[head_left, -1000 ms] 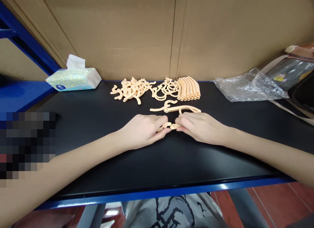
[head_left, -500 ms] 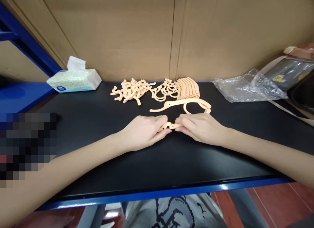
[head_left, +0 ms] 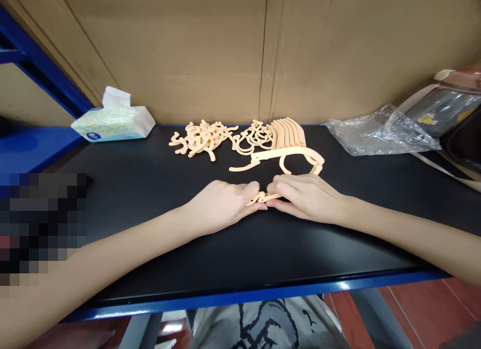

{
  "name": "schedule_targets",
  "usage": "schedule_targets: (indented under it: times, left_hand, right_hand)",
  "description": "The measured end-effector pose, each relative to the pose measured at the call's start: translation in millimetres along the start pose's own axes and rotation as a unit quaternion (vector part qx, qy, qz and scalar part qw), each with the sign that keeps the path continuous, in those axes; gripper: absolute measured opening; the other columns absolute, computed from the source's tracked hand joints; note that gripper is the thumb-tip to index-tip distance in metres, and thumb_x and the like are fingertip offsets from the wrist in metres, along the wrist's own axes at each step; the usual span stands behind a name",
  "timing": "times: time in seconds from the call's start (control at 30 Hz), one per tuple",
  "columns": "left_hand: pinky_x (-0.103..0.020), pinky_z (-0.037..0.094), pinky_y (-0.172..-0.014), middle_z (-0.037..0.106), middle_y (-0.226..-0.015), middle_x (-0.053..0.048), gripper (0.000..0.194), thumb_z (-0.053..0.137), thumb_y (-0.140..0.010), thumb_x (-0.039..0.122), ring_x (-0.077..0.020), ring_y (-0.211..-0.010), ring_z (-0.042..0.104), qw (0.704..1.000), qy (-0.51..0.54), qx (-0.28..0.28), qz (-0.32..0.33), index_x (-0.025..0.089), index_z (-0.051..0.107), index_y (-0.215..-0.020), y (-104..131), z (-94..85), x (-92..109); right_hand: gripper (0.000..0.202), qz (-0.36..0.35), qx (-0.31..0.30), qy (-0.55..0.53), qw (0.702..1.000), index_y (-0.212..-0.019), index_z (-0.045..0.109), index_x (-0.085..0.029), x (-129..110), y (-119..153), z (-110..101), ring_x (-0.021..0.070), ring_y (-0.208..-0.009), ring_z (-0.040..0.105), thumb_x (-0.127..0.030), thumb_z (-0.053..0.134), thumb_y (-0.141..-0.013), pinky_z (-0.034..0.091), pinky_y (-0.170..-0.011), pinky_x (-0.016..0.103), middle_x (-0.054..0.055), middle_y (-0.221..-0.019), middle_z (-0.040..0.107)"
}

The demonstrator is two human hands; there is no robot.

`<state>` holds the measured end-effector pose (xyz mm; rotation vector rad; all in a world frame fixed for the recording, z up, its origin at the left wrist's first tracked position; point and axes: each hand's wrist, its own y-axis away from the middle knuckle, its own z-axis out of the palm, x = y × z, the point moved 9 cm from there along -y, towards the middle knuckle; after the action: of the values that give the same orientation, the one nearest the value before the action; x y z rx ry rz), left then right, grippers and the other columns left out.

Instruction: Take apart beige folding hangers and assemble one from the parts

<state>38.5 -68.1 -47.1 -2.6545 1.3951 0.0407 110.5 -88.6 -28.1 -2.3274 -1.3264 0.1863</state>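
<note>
Over the front half of the black table (head_left: 225, 269), my left hand (head_left: 227, 205) is closed on a cream plastic hanger part (head_left: 254, 200). My right hand (head_left: 306, 196) pinches a second cream hanger part (head_left: 268, 198). The two ends touch and overlap between my fingertips; most of each part is hidden by the fingers. Just behind my hands lies a jointed cream folding hanger (head_left: 287, 152), one curved arm reaching left. Behind it are a loose pile of small curved parts (head_left: 205, 138), some hook-shaped parts (head_left: 246, 144) and a row of curved hanger arms (head_left: 289, 132).
A tissue pack (head_left: 116, 123) stands at the back left. Crumpled clear plastic bag (head_left: 379, 133) and a grey see-through bag (head_left: 432, 111) lie at the back right, with a strap (head_left: 447, 171) trailing forward. A cardboard wall (head_left: 180, 53) closes off the back.
The two part ends, nearly end to end before, now overlap at an angle. My left hand has shifted slightly down and right. The hanger behind my hands has stayed almost in place.
</note>
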Motion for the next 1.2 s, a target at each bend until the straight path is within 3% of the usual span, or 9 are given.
schedule_targets:
  times: [0.23,0.43,0.6,0.87,1.2]
  left_hand:
    - [-0.022,0.021,-0.040,0.058,-0.058,0.001,0.035,0.030,-0.096,0.045,-0.0151,-0.046,0.057,1.000,-0.026,-0.007,-0.001,0.017,0.043,-0.078,-0.7,1.0,-0.4]
    - [-0.024,0.017,-0.039,0.055,-0.051,0.001,0.039,0.025,-0.097,0.044,-0.0149,-0.041,0.055,0.997,-0.072,0.037,0.020,0.017,0.045,-0.077,1.5,-3.3,3.2]
    - [-0.026,0.016,-0.039,0.059,-0.058,0.000,0.038,0.024,-0.098,0.042,-0.0154,-0.045,0.059,0.993,-0.099,0.056,0.037,0.016,0.044,-0.077,2.7,-4.9,5.6]
    - [-0.027,0.013,-0.040,0.054,-0.053,0.001,0.039,0.025,-0.098,0.041,-0.0157,-0.042,0.057,0.985,-0.136,0.094,0.057,0.017,0.043,-0.073,5.1,-10.4,11.0]
    - [-0.027,0.018,-0.040,0.049,-0.050,0.002,0.037,0.032,-0.096,0.036,-0.0119,-0.039,0.050,0.959,-0.221,0.147,0.103,0.018,0.041,-0.066,9.1,-21.8,25.7]
  right_hand:
    - [0.015,0.013,0.000,-0.015,1.000,-0.088,0.050,-0.015,1.8,1.4,1.6,0.0125,-0.066,0.056,-0.027,0.041,-0.093,0.035,-0.052,0.023,0.002,-0.076,0.061]
    - [0.023,-0.002,0.004,0.002,1.000,-0.088,0.052,-0.015,-1.5,0.8,0.7,0.0113,-0.065,0.058,-0.028,0.035,-0.096,0.035,-0.053,0.023,0.001,-0.077,0.063]
    - [0.026,-0.019,-0.001,0.048,0.999,-0.088,0.055,-0.016,-5.1,1.4,2.0,0.0089,-0.056,0.051,-0.027,0.033,-0.097,0.030,-0.049,0.023,-0.001,-0.071,0.058]
    - [0.030,-0.019,-0.023,0.071,0.997,-0.084,0.057,-0.016,-6.3,1.6,5.0,0.0080,-0.052,0.045,-0.028,0.032,-0.097,0.024,-0.046,0.024,-0.002,-0.068,0.055]
    - [0.031,0.004,-0.051,0.014,0.999,-0.089,0.055,-0.015,-0.7,2.5,9.6,0.0088,-0.054,0.050,-0.032,0.030,-0.098,0.025,-0.046,0.023,-0.001,-0.073,0.059]
